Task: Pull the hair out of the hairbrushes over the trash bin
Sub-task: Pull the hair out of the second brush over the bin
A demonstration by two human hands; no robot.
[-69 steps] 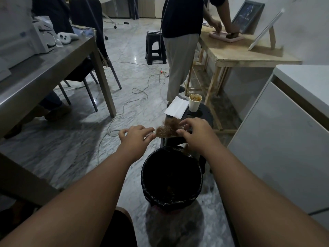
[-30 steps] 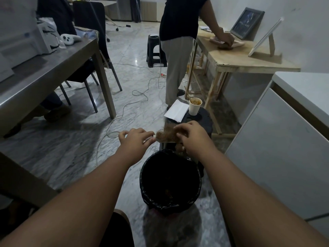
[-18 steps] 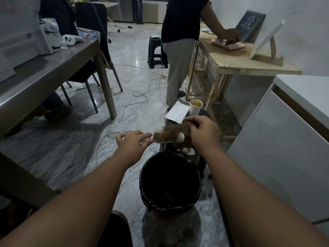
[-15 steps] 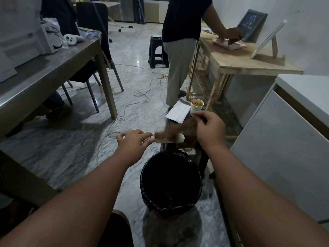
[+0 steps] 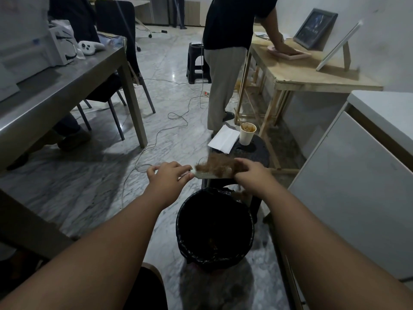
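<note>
The brush (image 5: 209,174), matted with brown hair (image 5: 215,167), is held level above the far rim of the bin (image 5: 214,227). The left hand (image 5: 166,177) pinches its handle; the right hand (image 5: 250,174) grips the hair.

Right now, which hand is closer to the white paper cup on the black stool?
Right. The right hand grips brown hair just below the white paper cup; the left hand is farther left, holding the brush handle.

No readable text, labels, brands or numbers anywhere; framed picture (image 5: 315,27) print too blurred.
</note>
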